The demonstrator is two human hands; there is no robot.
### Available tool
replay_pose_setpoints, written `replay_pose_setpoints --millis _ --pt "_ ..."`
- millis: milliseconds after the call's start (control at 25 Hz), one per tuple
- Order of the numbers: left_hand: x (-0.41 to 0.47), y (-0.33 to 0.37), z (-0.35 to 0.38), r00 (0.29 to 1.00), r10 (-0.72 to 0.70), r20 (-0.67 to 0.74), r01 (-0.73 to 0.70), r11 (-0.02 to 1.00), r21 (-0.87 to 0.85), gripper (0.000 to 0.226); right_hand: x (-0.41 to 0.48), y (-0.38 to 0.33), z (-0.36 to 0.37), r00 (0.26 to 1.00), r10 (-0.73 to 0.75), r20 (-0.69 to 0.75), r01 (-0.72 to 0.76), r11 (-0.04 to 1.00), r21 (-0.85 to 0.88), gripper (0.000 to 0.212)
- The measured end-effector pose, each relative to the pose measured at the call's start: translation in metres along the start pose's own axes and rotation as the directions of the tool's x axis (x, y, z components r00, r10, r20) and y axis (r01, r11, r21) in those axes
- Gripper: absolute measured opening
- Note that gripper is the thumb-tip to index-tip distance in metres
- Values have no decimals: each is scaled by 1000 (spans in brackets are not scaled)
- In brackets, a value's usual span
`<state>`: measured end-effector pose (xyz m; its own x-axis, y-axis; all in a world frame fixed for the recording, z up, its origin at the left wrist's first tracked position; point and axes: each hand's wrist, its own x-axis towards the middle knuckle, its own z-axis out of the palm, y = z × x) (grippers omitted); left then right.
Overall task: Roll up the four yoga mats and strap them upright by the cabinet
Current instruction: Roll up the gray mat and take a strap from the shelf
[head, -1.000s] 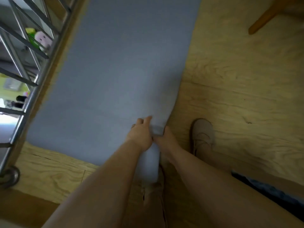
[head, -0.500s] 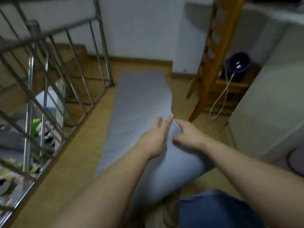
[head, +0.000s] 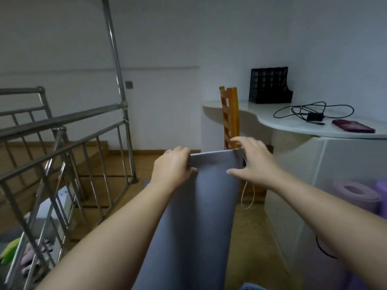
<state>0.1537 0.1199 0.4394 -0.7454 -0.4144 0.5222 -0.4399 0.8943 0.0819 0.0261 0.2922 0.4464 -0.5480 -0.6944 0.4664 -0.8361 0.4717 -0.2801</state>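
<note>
Left hand (head: 171, 166) grips the top left corner of the grey-blue mat (head: 209, 195), with the fingers curled over the edge and the thumb pressed on the front face. Right hand (head: 253, 160) is spread wide at the mat's top right corner, fingers straight above the edge and thumb below it. It clamps nothing, and I cannot tell whether it touches.

The risk, as I judge it, is that right corner. With one side held and the other loose, the edge may sag at 3 o'clock. A roll started from a crooked edge would telescope and stand badly once strapped. The hanging length could also swing toward the railing (head: 62, 143) at 9 o'clock.

The mat's upper edge runs between the two hands at the centre of view, and its body drops toward 6 o'clock between the forearms. Rolled purple mats (head: 356, 193) stand at 4 o'clock beside the cabinet (head: 345, 164), well apart from both hands.
</note>
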Motion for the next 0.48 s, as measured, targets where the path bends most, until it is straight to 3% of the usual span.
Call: replay_pose_setpoints --millis 40,80,160,200,320,400,480 --pt "-5 -6 -8 999 -30 -36 29 999 -25 33 -9 10 3 980 171 102 -192 947 259 98" --pt "-10 -9 -15 996 -48 -70 44 998 -50 31 -19 16 10 932 252 261 -345 838 424 111" --pt "-18 -9 -28 991 -53 -123 39 993 -114 31 -42 13 39 822 233 520 -504 721 475 123" --pt "-21 -6 -34 989 -41 -142 19 988 -155 33 -51 8 58 798 196 569 -518 706 483 124" --pt "-31 -5 -52 988 4 -153 -43 968 -249 35 -59 -7 91 864 197 464 -460 685 566 137" --pt "-39 -15 -60 984 23 -176 -72 957 -281 35 -52 -11 94 889 235 393 -427 736 525 149" --pt "-45 -28 -64 979 26 -202 -89 946 -310 35 -41 -12 93 883 216 416 -408 791 456 148"
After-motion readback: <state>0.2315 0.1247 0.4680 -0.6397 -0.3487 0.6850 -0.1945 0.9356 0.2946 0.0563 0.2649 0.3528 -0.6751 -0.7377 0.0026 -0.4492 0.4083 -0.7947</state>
